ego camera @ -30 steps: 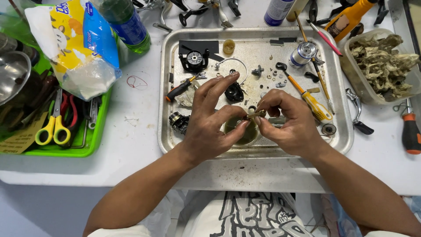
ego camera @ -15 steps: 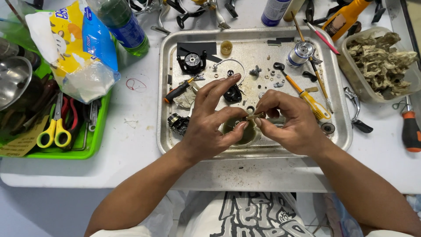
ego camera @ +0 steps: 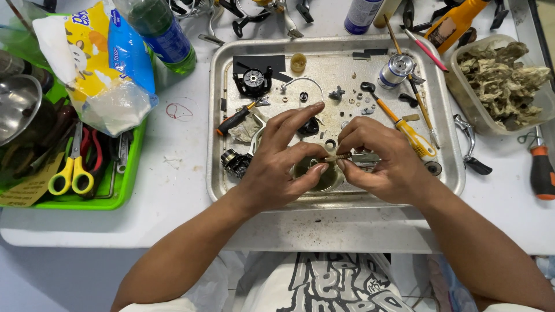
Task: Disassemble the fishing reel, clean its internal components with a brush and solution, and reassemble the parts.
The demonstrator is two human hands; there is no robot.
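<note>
Hands meet over the near middle of a metal tray [ego camera: 222, 69] that sits on the white table [ego camera: 173, 173]. Between them is a small brownish pin-like part [ego camera: 337, 156], its long axis lying roughly left to right, parallel to the table's near edge. It bridges the gap between the two hands, so neither is clearly nearer; each has one end of it.

The left hand [ego camera: 283, 167] has its thumb and middle finger pinched nearly closed on the left end of the part, while its index finger stretches straight out toward the far side of the tray, touching nothing that can be made out. The right hand [ego camera: 381, 159] is curled tight, its fingers bunched on the right end of the part; the grip is close, with little gap showing. Directly beneath the part, partly hidden by the left hand, sits a round greenish cup [ego camera: 321, 179] on the tray.

Around the hands lie loose pieces: a black geared piece [ego camera: 236, 163] just left of the left wrist, a yellow-handled screwdriver [ego camera: 404, 124] beyond the right hand, a black round housing [ego camera: 253, 80] toward the tray's far left corner. Off the tray, a green bin [ego camera: 124, 185] with yellow-handled scissors [ego camera: 70, 173] stands at the table's left edge.
</note>
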